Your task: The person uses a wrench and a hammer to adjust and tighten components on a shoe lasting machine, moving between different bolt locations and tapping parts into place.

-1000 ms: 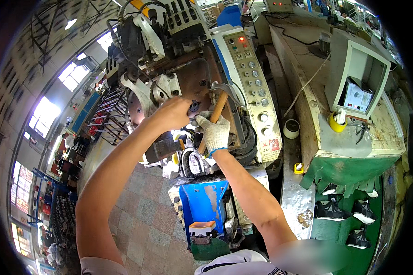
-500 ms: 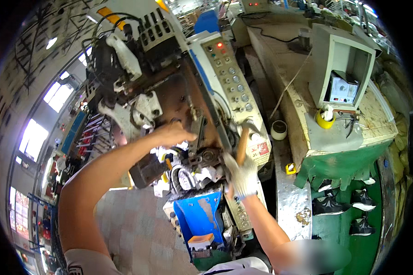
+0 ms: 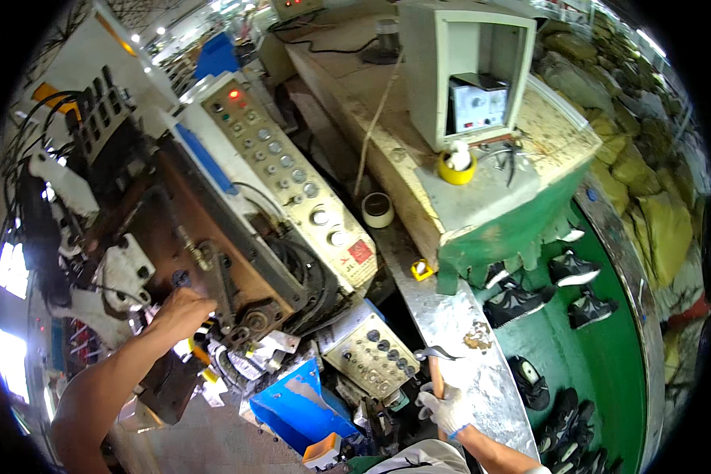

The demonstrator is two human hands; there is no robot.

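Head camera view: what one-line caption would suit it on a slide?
Bare left hand reaches into a brown machine while the gloved right hand holds a wooden-handled hammer beside a metal ledge.

One head-worn fisheye view looks steeply down from above — close over the brown machine (image 3: 213, 261), its control panel (image 3: 292, 170) tilted leftward, the green conveyor (image 3: 600, 340) curving along the right rim.

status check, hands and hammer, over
Left hand bare, on the machine. Right hand gloved, gripping hammer by metal ledge. Nothing between.
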